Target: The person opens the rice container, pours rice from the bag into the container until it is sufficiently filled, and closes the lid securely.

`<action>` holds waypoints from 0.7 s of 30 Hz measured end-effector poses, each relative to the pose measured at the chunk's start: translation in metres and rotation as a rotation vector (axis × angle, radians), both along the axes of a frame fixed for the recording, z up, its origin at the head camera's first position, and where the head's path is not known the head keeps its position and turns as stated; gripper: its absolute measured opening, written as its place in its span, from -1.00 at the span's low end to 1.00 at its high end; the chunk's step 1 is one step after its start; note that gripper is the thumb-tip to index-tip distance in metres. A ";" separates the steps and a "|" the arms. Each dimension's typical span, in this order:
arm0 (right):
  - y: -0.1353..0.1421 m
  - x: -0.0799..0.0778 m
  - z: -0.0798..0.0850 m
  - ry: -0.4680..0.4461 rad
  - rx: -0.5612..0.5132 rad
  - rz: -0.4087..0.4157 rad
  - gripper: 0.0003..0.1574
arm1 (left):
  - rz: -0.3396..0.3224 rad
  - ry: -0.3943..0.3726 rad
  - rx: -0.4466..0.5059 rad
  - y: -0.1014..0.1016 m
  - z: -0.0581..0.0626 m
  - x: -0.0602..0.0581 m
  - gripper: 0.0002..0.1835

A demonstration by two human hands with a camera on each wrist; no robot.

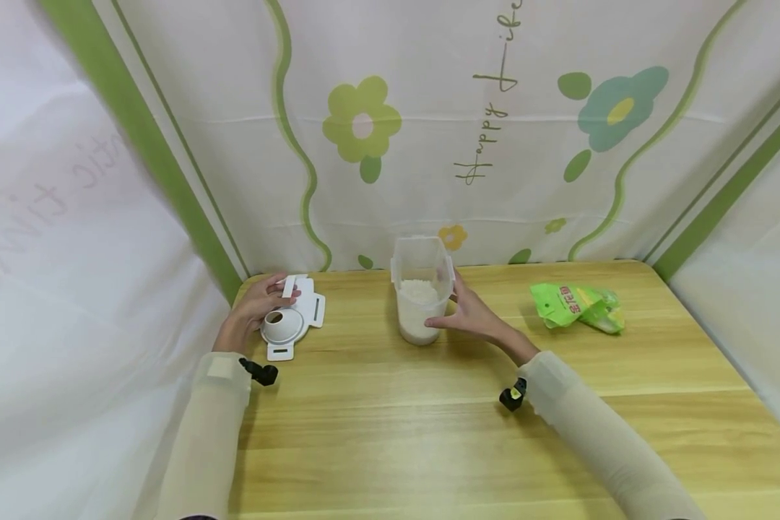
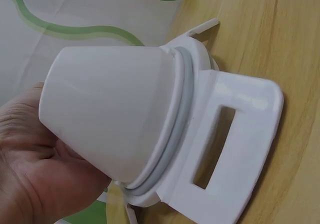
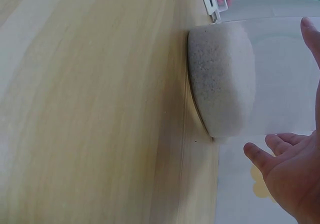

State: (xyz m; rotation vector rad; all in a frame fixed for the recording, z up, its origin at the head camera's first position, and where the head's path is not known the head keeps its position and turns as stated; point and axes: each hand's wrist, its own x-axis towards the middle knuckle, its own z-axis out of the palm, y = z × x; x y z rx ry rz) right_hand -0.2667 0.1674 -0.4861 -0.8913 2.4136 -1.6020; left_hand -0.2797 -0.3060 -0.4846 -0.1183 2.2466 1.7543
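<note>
Head view: the left hand [image 1: 260,302] grips a white lid [image 1: 305,307] at the table's [image 1: 396,433] far left; the right hand [image 1: 471,314] wraps a clear container [image 1: 419,318], its grain-weighted base on the wood, apparently to steady it. Left wrist: the lid's cup-shaped part hides the fingertips. Right wrist: thumb and fingers straddle the container, pressure hard to judge.

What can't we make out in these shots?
Left wrist: most fingers of the left hand, hidden behind the white lid.
Right wrist: the top of the clear container, cut off by the right edge.
Head: what is inside the green packet, hidden by its printed side; its smaller print, too small.
</note>
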 end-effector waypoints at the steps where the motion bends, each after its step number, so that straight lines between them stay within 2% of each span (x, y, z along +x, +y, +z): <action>1: 0.000 0.000 0.000 -0.002 -0.001 0.001 0.69 | 0.001 0.002 0.004 0.000 0.000 0.000 -0.08; 10: 0.000 0.000 0.000 -0.014 0.000 -0.003 0.70 | 0.016 0.012 0.057 -0.002 -0.006 -0.001 -0.05; 21: 0.000 0.001 0.000 -0.033 0.009 -0.013 0.70 | 0.028 0.034 0.051 -0.006 -0.012 0.000 -0.02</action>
